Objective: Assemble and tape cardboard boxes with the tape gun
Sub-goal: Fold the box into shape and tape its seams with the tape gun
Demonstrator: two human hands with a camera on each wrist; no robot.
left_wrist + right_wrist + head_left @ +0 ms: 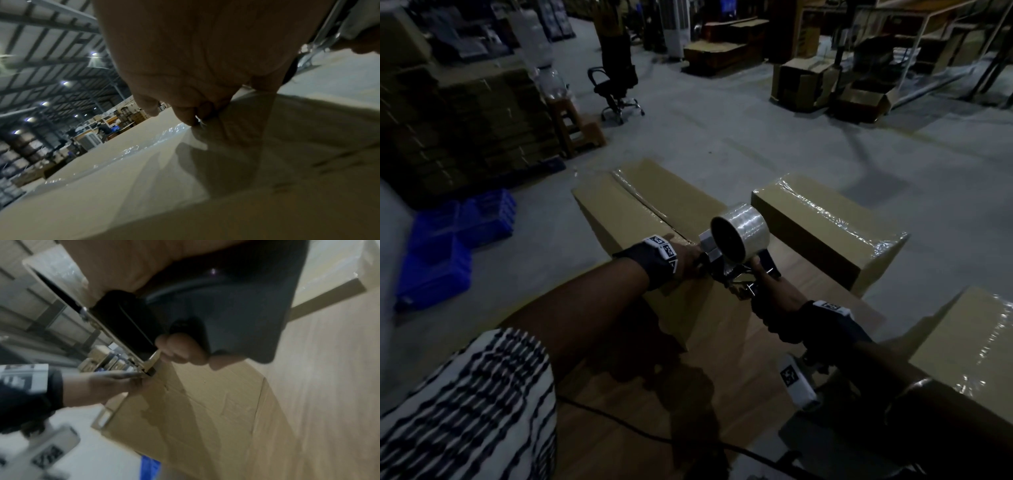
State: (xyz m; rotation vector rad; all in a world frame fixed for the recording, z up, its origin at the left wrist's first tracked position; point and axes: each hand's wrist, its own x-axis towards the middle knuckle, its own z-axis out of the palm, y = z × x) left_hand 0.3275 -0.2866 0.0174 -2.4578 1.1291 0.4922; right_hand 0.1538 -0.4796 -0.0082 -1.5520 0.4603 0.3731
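My right hand [774, 298] is wrapped round the handle of the tape gun [736, 253], fingers [180, 350] curled tight on the black grip. Head view shows the clear tape roll [741, 233] riding on top; right wrist view hides the roll but shows the gun's nose at the near edge of the cardboard box [650, 212].

My left hand [688, 255] sits on the box top right by the gun's nose. Left wrist view gives the detail: fingertips [187, 116] bent down onto the cardboard at the near end of the clear tape strip [144, 146] along the seam. Can't tell if they pinch the tape or just press it.

Box lies on the wooden desk [739, 359]. Two taped boxes to my right: one [825, 222] further off, one [969, 342] near. Blue crates [448, 246] on the floor to my left.
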